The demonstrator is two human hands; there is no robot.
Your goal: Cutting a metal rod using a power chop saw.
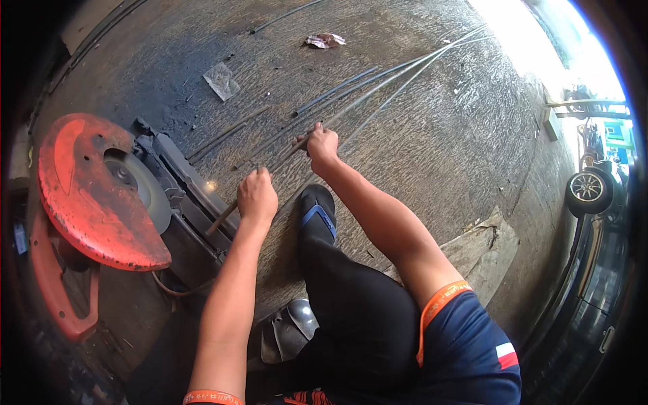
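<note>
Both my hands are closed round one long, thin metal rod (289, 154). My left hand (257, 194) grips it near its near end, which juts out at the lower left beside the base of a cut-off saw. Farther along, my right hand (320, 143) holds the same rod, which runs on toward the bright far right. The saw's red blade guard (94, 196) and grey cutting disc (138, 189) are left of my left hand. A small bright glint (210, 185) shows on the saw's dark base (185, 172).
Several more rods (337, 90) lie on the rough floor beyond my hands. A crumpled wrapper (325, 41) and a flat grey scrap (221, 81) lie farther off. My sandalled foot (317, 209) is below my right hand. A dark car (574, 283) stands at right.
</note>
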